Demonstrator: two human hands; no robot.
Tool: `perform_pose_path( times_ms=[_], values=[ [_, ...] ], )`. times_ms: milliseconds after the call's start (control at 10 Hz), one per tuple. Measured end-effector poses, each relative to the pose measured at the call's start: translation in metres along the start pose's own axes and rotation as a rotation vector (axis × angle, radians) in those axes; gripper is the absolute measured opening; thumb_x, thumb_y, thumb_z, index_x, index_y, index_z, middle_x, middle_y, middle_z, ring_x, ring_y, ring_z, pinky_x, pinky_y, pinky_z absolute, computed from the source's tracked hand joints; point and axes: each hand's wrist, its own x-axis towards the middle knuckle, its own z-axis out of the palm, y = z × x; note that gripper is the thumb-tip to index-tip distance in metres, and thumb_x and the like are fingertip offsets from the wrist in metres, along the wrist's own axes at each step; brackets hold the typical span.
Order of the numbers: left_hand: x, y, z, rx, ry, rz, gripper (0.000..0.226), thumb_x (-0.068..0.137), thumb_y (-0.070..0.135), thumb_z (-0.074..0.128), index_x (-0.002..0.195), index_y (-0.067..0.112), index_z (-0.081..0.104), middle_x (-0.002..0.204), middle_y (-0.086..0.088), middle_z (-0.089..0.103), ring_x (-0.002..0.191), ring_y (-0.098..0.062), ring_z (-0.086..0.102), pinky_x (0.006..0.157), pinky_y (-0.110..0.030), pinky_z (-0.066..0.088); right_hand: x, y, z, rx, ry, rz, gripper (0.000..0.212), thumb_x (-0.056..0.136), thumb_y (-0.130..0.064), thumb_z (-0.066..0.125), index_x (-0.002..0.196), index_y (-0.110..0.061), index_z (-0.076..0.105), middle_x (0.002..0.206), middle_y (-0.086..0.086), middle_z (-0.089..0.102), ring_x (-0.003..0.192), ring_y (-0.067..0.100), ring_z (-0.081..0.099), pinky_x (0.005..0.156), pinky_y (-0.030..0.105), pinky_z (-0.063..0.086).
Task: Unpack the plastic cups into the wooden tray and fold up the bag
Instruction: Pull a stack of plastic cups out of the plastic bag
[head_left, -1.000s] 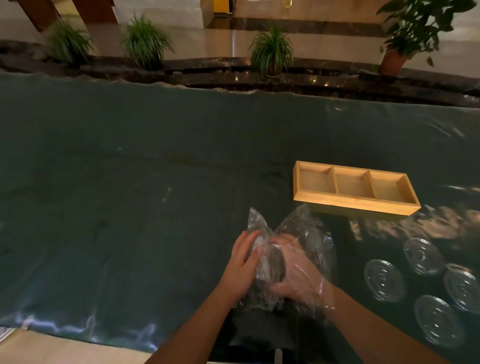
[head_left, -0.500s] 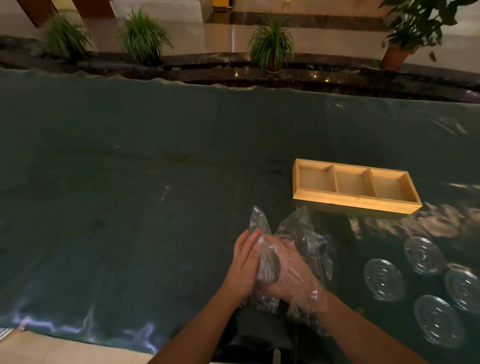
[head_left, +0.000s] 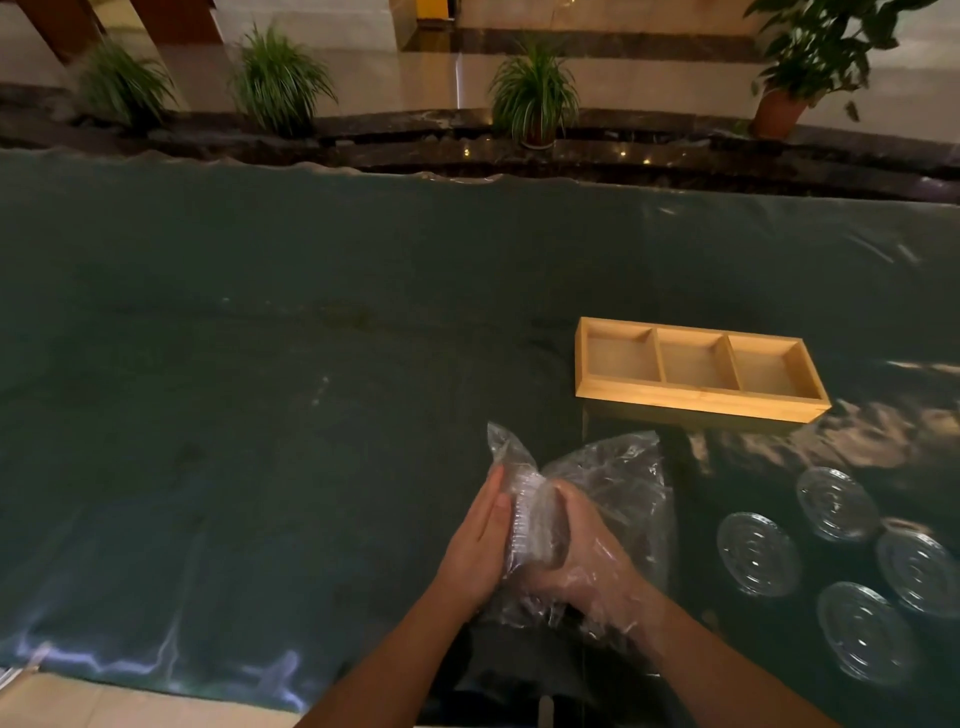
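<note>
A clear plastic bag (head_left: 618, 483) stands near the table's front edge with a stack of clear plastic cups (head_left: 532, 525) inside it. My right hand (head_left: 587, 566) is inside the bag, wrapped in its film and curled around the stack. My left hand (head_left: 478, 545) presses flat against the bag's outside on the left of the stack. A wooden tray (head_left: 696, 405) with three compartments, all without contents, lies beyond the bag to the right.
Several clear round lids (head_left: 756, 553) lie flat on the table at the right, near the front. The table wears a dark green cloth under shiny film (head_left: 260, 389). Potted plants (head_left: 535, 93) line a dark ledge past the far edge.
My right hand has pushed deeper around the cups inside the bag, and the bag's top has opened out wider toward the right. My left hand has kept its place on the bag.
</note>
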Motion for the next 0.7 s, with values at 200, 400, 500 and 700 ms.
perform_pose_path(
  times_ms=[200,400,500,700],
  values=[
    [0.002,0.000,-0.005,-0.035,0.004,-0.055,0.058,0.096,0.062,0.029,0.149,0.040,0.031,0.151,0.026,0.031,0.137,0.010,0.027,0.107,-0.010,0.021,0.007,0.006,-0.010,0.334,-0.094,0.070,0.078,0.081,-0.017,0.079,0.144,-0.025,0.034,0.138,-0.005,0.048,0.120,-0.002,0.053,0.097,0.017,0.046],
    [0.000,-0.001,-0.003,-0.008,0.060,-0.056,0.054,0.100,0.053,0.030,0.150,0.033,0.032,0.152,0.020,0.034,0.137,0.009,0.029,0.109,-0.012,0.021,-0.017,0.018,-0.022,0.370,0.087,0.112,0.106,0.066,-0.023,0.092,0.149,-0.030,0.026,0.137,-0.027,0.036,0.121,-0.021,0.040,0.098,0.004,0.036],
    [0.000,-0.003,-0.003,0.060,0.067,-0.031,0.054,0.100,0.051,0.030,0.151,0.033,0.030,0.153,0.019,0.034,0.136,0.010,0.028,0.107,-0.011,0.019,-0.035,0.038,-0.038,0.420,0.096,0.176,0.103,0.058,-0.029,0.096,0.137,-0.050,0.034,0.136,-0.022,0.049,0.123,-0.002,0.051,0.091,0.011,0.046],
    [0.001,-0.005,-0.004,0.314,0.087,0.053,0.056,0.101,0.048,0.032,0.153,0.032,0.021,0.161,0.007,0.022,0.141,-0.004,0.028,0.111,-0.023,0.023,-0.064,0.069,-0.090,0.494,0.328,0.392,0.090,0.033,-0.031,0.097,0.110,-0.052,0.055,0.111,-0.004,0.067,0.102,0.016,0.066,0.080,0.036,0.058]
  ],
)
